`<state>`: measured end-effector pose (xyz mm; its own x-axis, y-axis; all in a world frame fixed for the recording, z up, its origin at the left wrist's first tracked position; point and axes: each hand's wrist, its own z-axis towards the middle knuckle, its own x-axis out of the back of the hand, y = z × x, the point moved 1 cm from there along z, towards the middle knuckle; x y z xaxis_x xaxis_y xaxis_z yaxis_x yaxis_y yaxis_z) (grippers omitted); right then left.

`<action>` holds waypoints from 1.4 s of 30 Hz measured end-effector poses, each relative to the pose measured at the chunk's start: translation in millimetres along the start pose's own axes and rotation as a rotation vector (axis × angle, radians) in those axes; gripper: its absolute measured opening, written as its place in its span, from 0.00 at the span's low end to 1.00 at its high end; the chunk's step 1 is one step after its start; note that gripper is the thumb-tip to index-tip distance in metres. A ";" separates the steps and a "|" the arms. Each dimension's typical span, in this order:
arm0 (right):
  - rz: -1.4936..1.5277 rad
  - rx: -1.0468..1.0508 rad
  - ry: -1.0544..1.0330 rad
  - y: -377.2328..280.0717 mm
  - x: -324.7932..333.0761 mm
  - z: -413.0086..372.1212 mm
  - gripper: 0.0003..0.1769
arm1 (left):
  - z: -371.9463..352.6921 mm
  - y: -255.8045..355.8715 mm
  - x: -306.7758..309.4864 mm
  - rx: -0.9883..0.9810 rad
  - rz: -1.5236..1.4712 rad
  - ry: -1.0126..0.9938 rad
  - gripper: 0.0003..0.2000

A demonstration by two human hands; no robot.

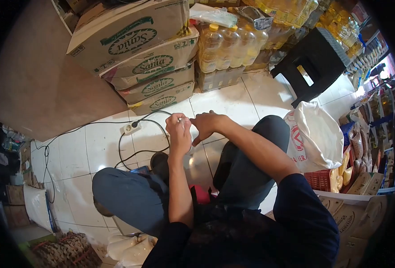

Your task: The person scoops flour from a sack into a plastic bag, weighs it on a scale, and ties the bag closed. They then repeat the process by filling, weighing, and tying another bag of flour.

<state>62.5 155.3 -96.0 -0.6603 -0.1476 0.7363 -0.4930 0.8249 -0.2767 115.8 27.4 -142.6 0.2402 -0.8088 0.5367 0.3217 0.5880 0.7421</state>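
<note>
My left hand (pixel 178 134) is raised in front of my knees with its fingers curled closed. Something pale and small seems to show at its fingertips, too indistinct to name. My right hand (pixel 208 124) meets it from the right, its fingertips close to the left fingers and its thumb held apart, pointing down. I see nothing gripped in the right hand. Below and beyond the hands, a black cable (pixel 167 134) loops over the tiled floor. Its plug sits in a white extension socket (pixel 132 128) to the left of my left hand.
Stacked Sania cartons (pixel 155 85) stand ahead, beside shrink-wrapped oil bottles (pixel 229 47). A black plastic stool (pixel 313 64) is at the upper right. Near my right knee is a white sack (pixel 320 138), with a red basket (pixel 318 180) below it. Egg trays (pixel 65 252) lie lower left.
</note>
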 end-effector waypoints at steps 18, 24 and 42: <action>0.031 0.112 0.262 -1.0 -35.5 19.2 0.57 | -17.5 -34.2 -1.9 0.053 0.055 0.032 0.17; 0.188 0.514 0.724 14.7 -115.0 110.0 0.31 | -16.0 -24.5 1.4 -0.006 0.126 -0.047 0.12; 0.390 0.240 0.888 6.9 -87.1 82.0 0.19 | -40.3 -91.6 10.1 0.378 0.080 -0.472 0.34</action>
<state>70.1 129.0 -212.7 -0.1862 0.6523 0.7347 -0.4982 0.5819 -0.6428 125.7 -34.4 -221.3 -0.2097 -0.7281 0.6526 -0.0491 0.6744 0.7367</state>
